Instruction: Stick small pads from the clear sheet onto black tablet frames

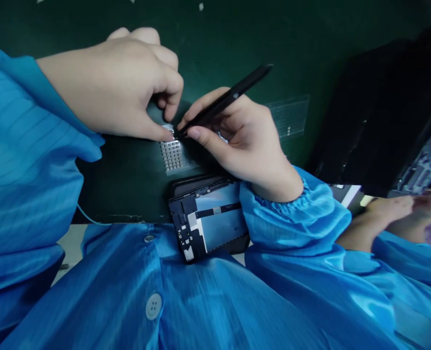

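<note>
So the right hand (242, 133) has a slim black pen-like tool (233, 95) pinched between thumb and fingers, its low end down by the far end of a little sheet of small parts (172, 158). That sheet lies on the dark green work surface (237, 39), just left of the right hand, with tiny metallic pieces in neat rows. Can't tell whether the tool's tip is actually touching one.

Left hand (124, 90) is on the far left side of the sheet, thumb tip on its edge, index finger curled with a small gap to the thumb, so nothing's pinched there.

Nearer the body there's an opened-up phone-like device (218, 221), tilted at the table's near edge by the right sleeve (291, 218). A clear strip (291, 116) lies right of the right hand, and off to the near right you get someone else's forearm (368, 221).
</note>
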Tool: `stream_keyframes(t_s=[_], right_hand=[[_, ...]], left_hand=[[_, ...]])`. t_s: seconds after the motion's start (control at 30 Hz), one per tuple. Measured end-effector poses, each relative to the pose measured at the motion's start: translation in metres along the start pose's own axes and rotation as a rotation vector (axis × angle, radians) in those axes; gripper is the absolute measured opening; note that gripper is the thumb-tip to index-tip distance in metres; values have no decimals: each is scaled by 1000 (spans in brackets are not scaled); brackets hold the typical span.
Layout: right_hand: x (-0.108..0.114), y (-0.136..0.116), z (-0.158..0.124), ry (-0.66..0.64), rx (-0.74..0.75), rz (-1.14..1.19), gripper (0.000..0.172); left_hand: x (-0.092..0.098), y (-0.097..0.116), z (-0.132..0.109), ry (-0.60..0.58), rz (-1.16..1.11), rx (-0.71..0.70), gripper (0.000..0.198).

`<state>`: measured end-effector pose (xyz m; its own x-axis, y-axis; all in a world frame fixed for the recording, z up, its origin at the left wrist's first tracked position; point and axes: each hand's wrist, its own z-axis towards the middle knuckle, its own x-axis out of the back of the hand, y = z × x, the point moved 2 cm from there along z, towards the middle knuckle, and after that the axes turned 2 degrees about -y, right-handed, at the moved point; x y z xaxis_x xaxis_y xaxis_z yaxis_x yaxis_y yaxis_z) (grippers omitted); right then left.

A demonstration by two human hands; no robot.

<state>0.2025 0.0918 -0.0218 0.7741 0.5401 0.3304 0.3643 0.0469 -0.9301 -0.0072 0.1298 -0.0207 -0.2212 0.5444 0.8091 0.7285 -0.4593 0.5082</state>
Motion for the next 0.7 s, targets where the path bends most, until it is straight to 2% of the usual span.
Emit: stream_keyframes(t_s=[0.17, 0.3, 0.37, 0.43, 0.5, 0.57, 0.63, 0.7], right_hand=[[2, 0, -6, -38, 75, -82, 35], [4, -1, 0, -83, 84, -131, 30], [6, 1, 2, -91, 72, -88, 29], [9, 2, -5, -39, 57, 42, 27], [15, 2, -27, 132, 62, 163, 17], [19, 3, -62, 397, 70, 168, 4], [18, 6, -101, 664, 31, 83, 3], [11, 13, -132, 836, -16, 17, 5]], left_hand=[[0, 3, 0, 9, 6, -13, 110], [-3, -1, 1, 16, 10, -22, 110], [-5, -2, 1, 33, -4, -36, 106], [-6, -3, 0, 45, -7, -44, 105], [-7, -4, -1, 49, 3, -49, 107], [-8, -8, -2, 63, 12, -59, 110], [-10, -14, -1, 88, 16, -84, 109], [-11, -22, 1, 122, 5, -116, 105]])
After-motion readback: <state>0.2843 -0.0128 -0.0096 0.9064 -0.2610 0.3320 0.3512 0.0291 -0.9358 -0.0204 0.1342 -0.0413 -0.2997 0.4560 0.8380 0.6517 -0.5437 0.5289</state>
